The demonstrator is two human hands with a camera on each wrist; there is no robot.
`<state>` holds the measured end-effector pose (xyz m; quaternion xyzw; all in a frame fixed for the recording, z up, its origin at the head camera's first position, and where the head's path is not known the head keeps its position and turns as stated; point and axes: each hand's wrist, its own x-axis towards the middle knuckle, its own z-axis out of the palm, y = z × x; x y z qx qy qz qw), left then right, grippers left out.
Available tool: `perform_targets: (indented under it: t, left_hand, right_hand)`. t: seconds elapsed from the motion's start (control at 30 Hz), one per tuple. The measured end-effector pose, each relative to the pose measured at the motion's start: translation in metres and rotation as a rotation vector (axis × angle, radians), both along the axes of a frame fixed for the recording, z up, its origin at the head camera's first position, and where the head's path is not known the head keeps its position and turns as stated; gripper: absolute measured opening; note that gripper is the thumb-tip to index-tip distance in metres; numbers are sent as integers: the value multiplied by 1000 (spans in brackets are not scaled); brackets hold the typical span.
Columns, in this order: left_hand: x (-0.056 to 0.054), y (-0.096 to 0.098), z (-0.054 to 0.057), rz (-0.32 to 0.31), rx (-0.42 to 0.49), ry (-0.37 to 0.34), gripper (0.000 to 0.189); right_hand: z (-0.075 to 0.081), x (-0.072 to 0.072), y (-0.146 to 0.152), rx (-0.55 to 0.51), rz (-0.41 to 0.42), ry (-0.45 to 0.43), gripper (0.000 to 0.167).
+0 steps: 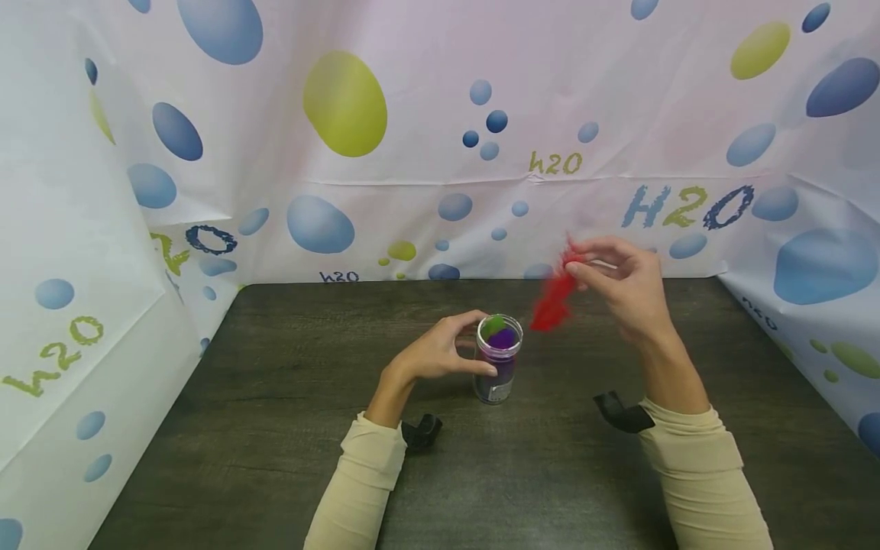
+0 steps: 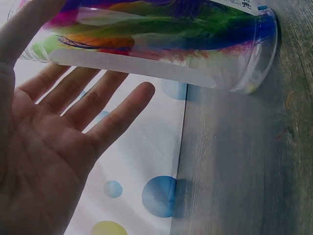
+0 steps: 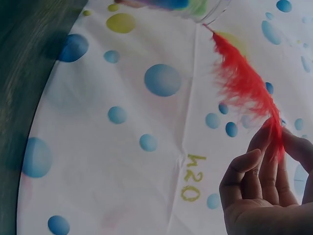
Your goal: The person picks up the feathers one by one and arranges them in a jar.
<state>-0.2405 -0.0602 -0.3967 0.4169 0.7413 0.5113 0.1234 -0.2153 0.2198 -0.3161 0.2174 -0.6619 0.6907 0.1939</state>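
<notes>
A clear jar (image 1: 505, 370) stands upright on the dark table, filled with colourful feathers; green and purple ones (image 1: 500, 336) show at its uncovered mouth. My left hand (image 1: 440, 347) holds the jar from the left, thumb in front and fingers behind. In the left wrist view, several feathers press against the jar's (image 2: 161, 29) wall, and the fingers extend along its far side. To the right, my right hand (image 1: 619, 283) pinches a red feather (image 1: 553, 302) by one end, above the table. The right wrist view has the feather's (image 3: 247, 78) thin tip pointing towards the jar's rim.
The dark wood-look table (image 1: 289, 428) meets a white sheet (image 1: 412, 168) printed with blue and green bubbles, which rises at the back and both sides. Black straps (image 1: 622, 412) stick out by both sleeves.
</notes>
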Motion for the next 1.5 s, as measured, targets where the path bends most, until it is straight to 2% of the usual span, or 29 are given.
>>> perform_targets:
  t: [0.33, 0.63, 0.8, 1.13, 1.5]
  left_hand:
    - [1, 0, 2, -1, 1, 3, 61]
    - [2, -1, 2, 7, -9, 2, 61]
    - [2, 0, 1, 15, -18, 2, 61]
    - [0, 1, 1, 18, -19, -3, 62]
    - [0, 0, 0, 20, -20, -5, 63]
  right_hand:
    - [9, 6, -14, -99, 45, -17, 23]
    - [10, 7, -28, -143, 54, -55, 22]
    - [7, 5, -35, -138, 59, -61, 9]
    - [3, 2, -45, -94, 89, -84, 27]
    - [-13, 4, -52, 5, 142, -131, 25]
